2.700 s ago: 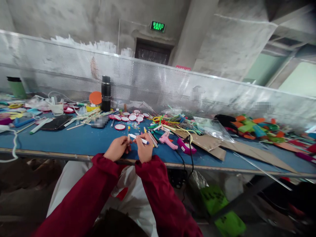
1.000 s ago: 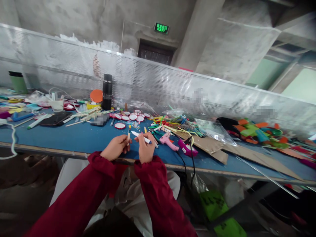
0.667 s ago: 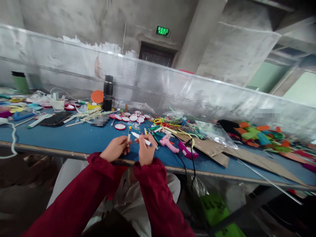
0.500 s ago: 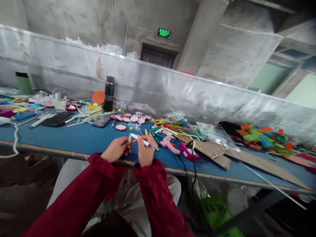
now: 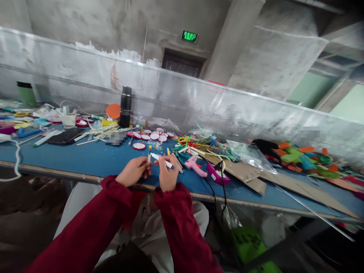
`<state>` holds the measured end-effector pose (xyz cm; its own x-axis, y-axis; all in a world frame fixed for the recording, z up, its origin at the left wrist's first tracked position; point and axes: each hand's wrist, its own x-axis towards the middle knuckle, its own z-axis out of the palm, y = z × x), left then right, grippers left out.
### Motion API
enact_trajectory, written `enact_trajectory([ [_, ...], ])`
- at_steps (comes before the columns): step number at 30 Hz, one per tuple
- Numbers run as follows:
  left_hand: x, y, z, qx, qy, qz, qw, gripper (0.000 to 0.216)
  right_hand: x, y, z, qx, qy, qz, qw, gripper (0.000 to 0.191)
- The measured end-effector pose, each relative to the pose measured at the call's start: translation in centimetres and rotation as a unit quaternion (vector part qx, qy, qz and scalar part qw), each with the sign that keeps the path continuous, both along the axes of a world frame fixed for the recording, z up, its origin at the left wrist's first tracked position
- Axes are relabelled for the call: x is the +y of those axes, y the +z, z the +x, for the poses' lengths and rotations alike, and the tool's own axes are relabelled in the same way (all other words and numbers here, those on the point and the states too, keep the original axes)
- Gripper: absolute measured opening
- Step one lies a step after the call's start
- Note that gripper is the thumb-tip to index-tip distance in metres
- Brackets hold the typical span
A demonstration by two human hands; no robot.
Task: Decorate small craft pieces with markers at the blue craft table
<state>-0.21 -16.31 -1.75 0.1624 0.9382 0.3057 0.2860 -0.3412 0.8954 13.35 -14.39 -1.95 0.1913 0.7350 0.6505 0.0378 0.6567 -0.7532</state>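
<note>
Low over the front of the blue table, my left hand pinches a short wooden stick that stands nearly upright and has a yellowish tip. My right hand is closed around a white marker with a dark blue end. The marker's thin end points left and lies close beside the stick; whether they touch I cannot tell. Just beyond my hands is a round white disc with a red rim. A pink glue gun lies to the right of my right hand.
A purple tape-dispenser-like object, cables and cardboard strips lie on the right. Several red-rimmed discs and coloured pipe cleaners are heaped behind. A black bottle stands at the back, against a perforated metal panel. A dark phone lies left.
Both hands keep almost the same pose and grip. The stick's yellowish tip and the marker's thin end have shifted only very slightly.
</note>
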Motion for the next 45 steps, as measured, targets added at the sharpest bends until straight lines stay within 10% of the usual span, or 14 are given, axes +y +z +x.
enact_trajectory([
  [45,-0.17,0.09,-0.05,0.003,0.013,0.014,1.000,0.025,-0.10,0.03,0.13,-0.007,-0.034,-0.002,0.999,0.020],
])
